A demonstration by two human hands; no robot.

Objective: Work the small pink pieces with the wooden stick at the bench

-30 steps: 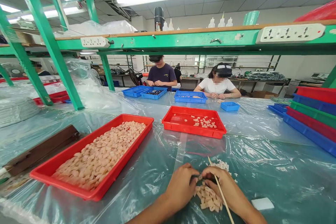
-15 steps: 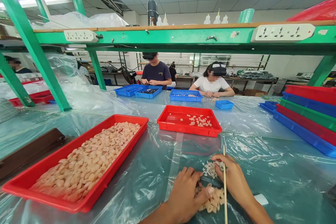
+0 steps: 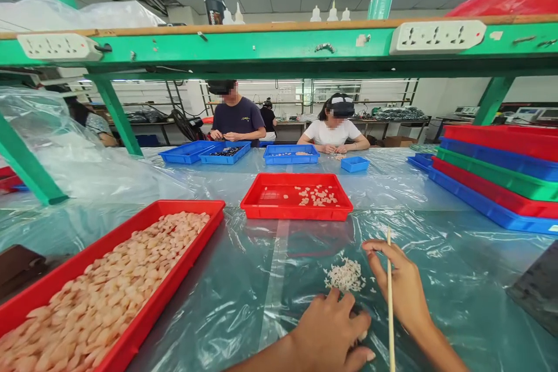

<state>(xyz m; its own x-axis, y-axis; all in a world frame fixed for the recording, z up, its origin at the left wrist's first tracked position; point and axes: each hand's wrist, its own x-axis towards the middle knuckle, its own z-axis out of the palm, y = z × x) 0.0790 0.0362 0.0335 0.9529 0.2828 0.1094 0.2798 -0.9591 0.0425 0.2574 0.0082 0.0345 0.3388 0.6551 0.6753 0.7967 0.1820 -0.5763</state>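
My left hand (image 3: 335, 331) lies palm down at the bottom edge, covering a small heap of pale pink pieces; whether its fingers grip any I cannot tell. My right hand (image 3: 403, 285) is just right of it and holds a thin wooden stick (image 3: 389, 296) upright along the palm, fingers stretched forward. A little pile of white scraps (image 3: 346, 275) lies on the plastic sheet between and just beyond the hands. Ahead stands a red tray (image 3: 261, 209) with a few pink pieces. At my left a long red tray (image 3: 143, 325) is full of the same pink pieces.
Stacked red, green and blue trays (image 3: 501, 174) line the right side. Across the table two people (image 3: 238, 119) (image 3: 333, 131) work over blue trays (image 3: 291, 154). A green frame shelf (image 3: 261, 49) with power strips spans overhead. A dark board (image 3: 538, 290) lies at the right edge.
The view swung left and dropped. My right hand moved off the pink heap and forward, past the white scraps, stick still in it. My left hand stayed over the pink pieces.
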